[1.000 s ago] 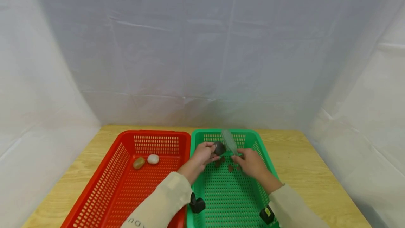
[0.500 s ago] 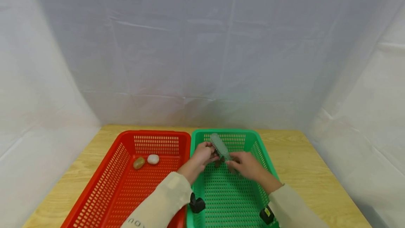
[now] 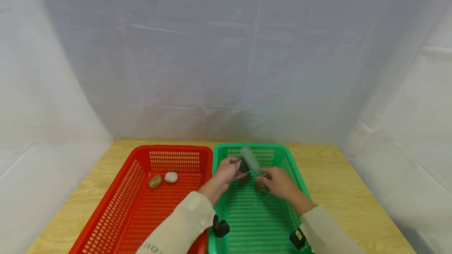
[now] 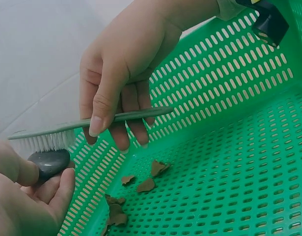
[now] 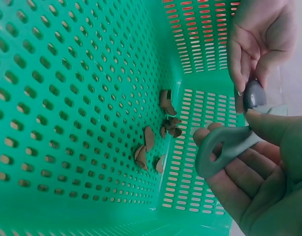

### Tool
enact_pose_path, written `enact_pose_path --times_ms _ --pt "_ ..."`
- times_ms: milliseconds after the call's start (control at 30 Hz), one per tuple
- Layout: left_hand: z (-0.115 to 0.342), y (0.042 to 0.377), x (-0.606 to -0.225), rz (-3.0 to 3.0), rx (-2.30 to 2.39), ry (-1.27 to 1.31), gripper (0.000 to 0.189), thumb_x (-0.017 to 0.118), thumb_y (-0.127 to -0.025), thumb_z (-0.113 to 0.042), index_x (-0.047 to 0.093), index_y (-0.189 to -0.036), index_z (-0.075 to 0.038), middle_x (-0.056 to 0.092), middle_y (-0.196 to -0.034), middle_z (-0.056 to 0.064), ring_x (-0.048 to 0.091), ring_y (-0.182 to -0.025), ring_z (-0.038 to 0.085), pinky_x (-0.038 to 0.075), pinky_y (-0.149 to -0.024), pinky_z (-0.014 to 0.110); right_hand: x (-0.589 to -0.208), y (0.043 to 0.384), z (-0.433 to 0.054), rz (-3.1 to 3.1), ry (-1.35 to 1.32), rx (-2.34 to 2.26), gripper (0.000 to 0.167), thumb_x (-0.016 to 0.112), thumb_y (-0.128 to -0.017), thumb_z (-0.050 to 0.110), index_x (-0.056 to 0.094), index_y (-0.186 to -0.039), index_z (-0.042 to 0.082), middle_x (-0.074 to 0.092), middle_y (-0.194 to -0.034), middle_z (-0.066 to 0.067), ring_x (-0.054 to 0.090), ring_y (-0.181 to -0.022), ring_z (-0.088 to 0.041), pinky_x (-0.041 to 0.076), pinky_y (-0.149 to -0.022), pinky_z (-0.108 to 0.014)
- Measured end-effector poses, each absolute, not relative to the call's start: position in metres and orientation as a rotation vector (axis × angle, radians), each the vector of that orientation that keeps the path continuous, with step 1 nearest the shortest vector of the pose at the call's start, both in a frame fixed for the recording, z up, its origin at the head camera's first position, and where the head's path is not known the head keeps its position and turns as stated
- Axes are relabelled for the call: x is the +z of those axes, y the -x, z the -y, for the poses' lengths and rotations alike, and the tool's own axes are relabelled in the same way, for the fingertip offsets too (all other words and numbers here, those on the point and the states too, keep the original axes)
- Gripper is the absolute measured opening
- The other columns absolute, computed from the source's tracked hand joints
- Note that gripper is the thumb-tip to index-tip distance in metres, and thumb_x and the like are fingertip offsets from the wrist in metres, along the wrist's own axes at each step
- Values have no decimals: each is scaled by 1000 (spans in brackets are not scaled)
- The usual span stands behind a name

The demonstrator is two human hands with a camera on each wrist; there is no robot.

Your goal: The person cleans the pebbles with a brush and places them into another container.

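Observation:
Over the far end of the green basket, my left hand (image 3: 226, 172) pinches a smooth dark grey stone (image 4: 51, 163) between thumb and fingers. In my right hand (image 3: 279, 183) is a grey-green brush (image 3: 250, 160), gripped by its handle between thumb and fingers. White bristles (image 4: 47, 141) meet the top of the stone in the left wrist view. The handle's end has an oblong hole, seen in the right wrist view. Below the hands, several brown flakes (image 4: 146, 185) lie on the basket floor.
The green basket (image 3: 294, 164) stands beside a red basket (image 3: 102, 191) on a wooden table (image 3: 353, 191). Inside the red one lie a white stone (image 3: 171, 177) and a tan stone (image 3: 155, 181). White sheeting (image 3: 226, 69) hangs behind and at both sides.
The brush has swung left across the stone, then shifted slightly back to the right, with my right hand following. My left hand and the stone stay in place.

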State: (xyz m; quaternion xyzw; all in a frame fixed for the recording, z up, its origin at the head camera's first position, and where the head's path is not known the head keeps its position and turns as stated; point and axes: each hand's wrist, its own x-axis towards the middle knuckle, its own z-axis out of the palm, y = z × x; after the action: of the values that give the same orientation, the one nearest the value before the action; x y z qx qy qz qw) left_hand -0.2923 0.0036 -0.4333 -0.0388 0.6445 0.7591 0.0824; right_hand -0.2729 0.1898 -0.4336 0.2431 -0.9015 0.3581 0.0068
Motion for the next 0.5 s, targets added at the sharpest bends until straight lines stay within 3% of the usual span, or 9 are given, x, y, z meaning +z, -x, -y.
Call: enact_pose_path --times_ms 200,500 --pt "-5 292 -434 -1917 2277 162 28 43 -99 4 47 -126 10 48 -128 36 62 -74 17 57 -70 25 -434 272 -187 2869 -580 1130 21 60 -96 13 68 -110 -1 71 -83 -8 65 -67 -20 49 -53 -28" --pt "-5 291 -427 -1893 2309 222 28 43 -100 3 47 -127 9 42 -134 37 64 -81 24 57 -74 27 -429 275 -188 2892 -388 1114 16 61 -96 16 67 -94 1 69 -80 -10 52 -57 -14 42 -49 -29"
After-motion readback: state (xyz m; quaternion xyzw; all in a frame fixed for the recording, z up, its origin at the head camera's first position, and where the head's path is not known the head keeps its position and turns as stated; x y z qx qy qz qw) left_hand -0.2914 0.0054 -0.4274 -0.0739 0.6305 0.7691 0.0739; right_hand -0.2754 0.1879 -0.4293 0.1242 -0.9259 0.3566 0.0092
